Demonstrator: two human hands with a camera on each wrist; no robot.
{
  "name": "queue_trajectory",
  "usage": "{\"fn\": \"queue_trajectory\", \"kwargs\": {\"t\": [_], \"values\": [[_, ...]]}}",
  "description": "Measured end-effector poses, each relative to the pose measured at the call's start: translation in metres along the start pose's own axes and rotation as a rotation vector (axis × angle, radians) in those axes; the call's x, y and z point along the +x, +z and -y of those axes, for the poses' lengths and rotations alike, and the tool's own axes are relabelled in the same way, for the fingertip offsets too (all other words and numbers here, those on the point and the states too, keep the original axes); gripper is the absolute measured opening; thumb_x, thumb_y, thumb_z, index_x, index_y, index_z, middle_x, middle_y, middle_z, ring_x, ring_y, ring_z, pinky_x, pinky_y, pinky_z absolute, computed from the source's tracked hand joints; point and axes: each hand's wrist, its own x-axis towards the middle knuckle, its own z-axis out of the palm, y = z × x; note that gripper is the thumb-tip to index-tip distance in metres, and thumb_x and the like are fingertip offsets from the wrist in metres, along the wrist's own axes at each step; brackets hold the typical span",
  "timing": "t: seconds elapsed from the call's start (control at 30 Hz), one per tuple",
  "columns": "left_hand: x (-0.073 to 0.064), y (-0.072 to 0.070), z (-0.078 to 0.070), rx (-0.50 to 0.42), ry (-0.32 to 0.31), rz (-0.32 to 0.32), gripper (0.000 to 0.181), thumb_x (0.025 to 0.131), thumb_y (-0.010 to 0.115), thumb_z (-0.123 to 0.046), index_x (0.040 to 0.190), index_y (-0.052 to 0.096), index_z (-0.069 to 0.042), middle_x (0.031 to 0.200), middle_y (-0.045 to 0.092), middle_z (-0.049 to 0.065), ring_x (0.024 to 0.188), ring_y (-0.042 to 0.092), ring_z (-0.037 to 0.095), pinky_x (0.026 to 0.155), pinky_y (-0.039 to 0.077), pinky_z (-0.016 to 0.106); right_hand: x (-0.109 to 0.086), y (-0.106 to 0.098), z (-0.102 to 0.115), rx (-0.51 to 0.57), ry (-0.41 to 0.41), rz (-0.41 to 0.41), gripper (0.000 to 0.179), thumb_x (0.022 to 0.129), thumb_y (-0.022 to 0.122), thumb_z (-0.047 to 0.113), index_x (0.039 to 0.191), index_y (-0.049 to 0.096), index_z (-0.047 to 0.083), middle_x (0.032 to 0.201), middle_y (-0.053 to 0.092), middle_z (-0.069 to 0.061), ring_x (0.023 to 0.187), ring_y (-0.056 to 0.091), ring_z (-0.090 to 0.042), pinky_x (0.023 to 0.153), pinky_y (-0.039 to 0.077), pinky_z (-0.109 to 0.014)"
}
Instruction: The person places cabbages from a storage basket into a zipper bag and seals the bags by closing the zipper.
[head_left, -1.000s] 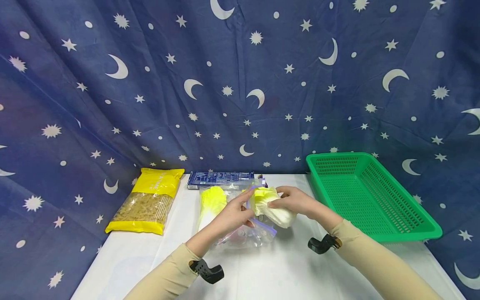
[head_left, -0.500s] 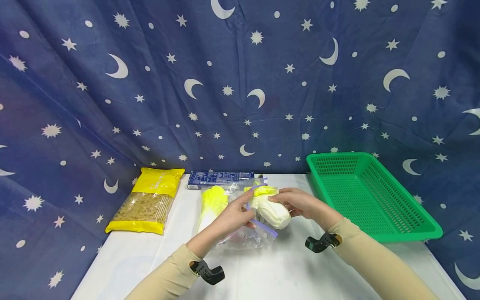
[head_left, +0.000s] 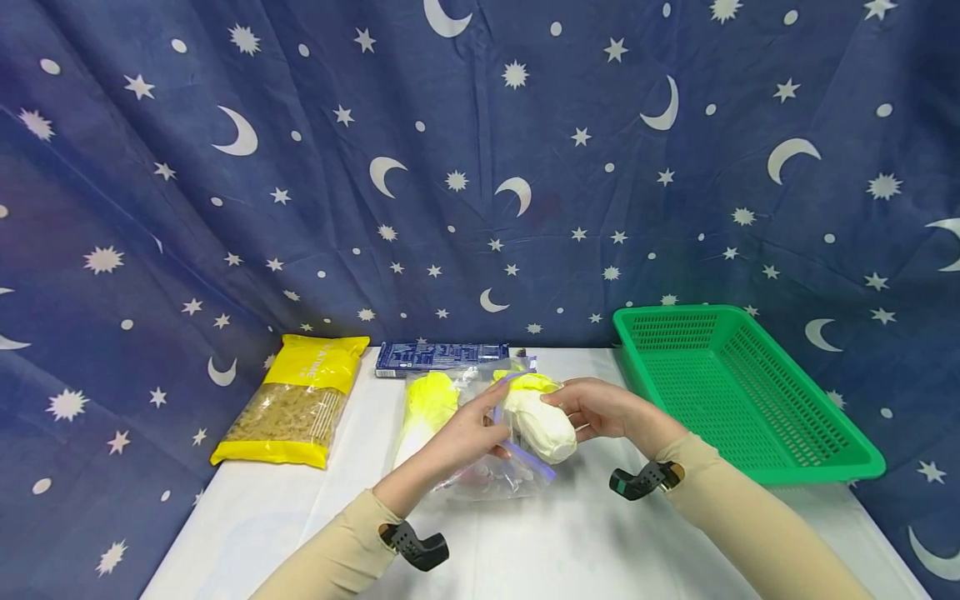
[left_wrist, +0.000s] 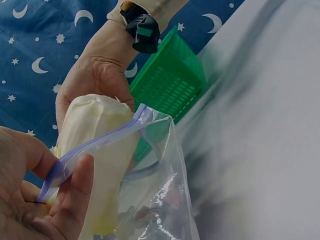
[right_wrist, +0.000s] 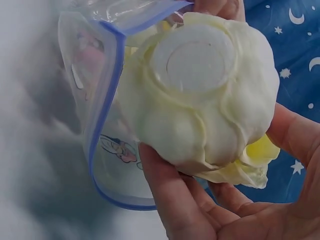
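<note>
In the head view my right hand (head_left: 603, 407) grips a pale Chinese cabbage (head_left: 542, 425), its leafy end toward the bag's mouth and its white base toward me. My left hand (head_left: 468, 429) pinches the purple-edged rim of a clear zip bag (head_left: 487, 483). The left wrist view has the cabbage (left_wrist: 95, 120) partly behind the bag's rim. Up close in the right wrist view, fingers hold the cabbage (right_wrist: 200, 110) from below, beside the bag's opening. A second cabbage (head_left: 433, 398) lies left of my left hand; I cannot tell whether it is inside the bag or beneath it.
A green plastic basket (head_left: 750, 408) stands on the right. To the left lies a yellow bag of pasta (head_left: 296, 404). Behind the zip bag is a flat dark-blue packet (head_left: 442, 357). A starry blue curtain (head_left: 480, 250) hangs behind the white table (head_left: 517, 550).
My right hand and the cabbage have shifted left toward the bag's opening, and the cabbage's base has swung round toward me. My left hand has stayed at the rim.
</note>
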Motion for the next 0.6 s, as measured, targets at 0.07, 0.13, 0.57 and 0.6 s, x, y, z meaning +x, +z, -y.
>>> {"fn": "queue_trajectory", "kwargs": {"t": [0.07,0.13,0.57,0.6], "values": [[0.000,0.000,0.001,0.009,0.005,-0.003,0.078,0.088,0.061,-0.002,0.161,0.034,-0.012,0.169,0.023,0.003,0.067,0.066,0.021,0.068,0.060,0.028,0.001,-0.001,-0.001,0.042,0.005,0.015,0.044,0.097,0.066,0.029,0.128,0.053,0.000,0.102,0.072,-0.012,0.087,0.072,-0.024,0.077,0.063,-0.040],[-0.001,0.000,0.002,0.011,0.011,-0.007,0.080,0.087,0.061,-0.001,0.161,0.034,-0.013,0.169,0.022,0.002,0.067,0.066,0.021,0.068,0.060,0.027,0.001,-0.003,-0.003,0.094,0.015,0.029,0.045,0.097,0.065,0.028,0.129,0.052,0.000,0.104,0.071,-0.014,0.088,0.072,-0.024,0.078,0.063,-0.041],[-0.001,0.005,0.003,-0.031,-0.005,-0.005,0.082,0.086,0.061,0.004,0.161,0.028,-0.005,0.170,0.018,0.006,0.066,0.067,0.020,0.068,0.061,0.029,0.007,0.004,-0.010,0.271,0.034,0.026,0.041,0.101,0.061,0.024,0.129,0.050,-0.004,0.107,0.064,-0.019,0.090,0.069,-0.026,0.077,0.063,-0.038],[-0.001,0.006,0.002,-0.043,-0.010,-0.003,0.082,0.086,0.061,0.004,0.161,0.028,-0.005,0.170,0.018,0.007,0.066,0.067,0.019,0.068,0.061,0.030,0.008,0.006,-0.011,0.259,0.023,0.013,0.042,0.101,0.062,0.024,0.130,0.050,-0.004,0.108,0.064,-0.019,0.090,0.069,-0.026,0.077,0.063,-0.038]]}}
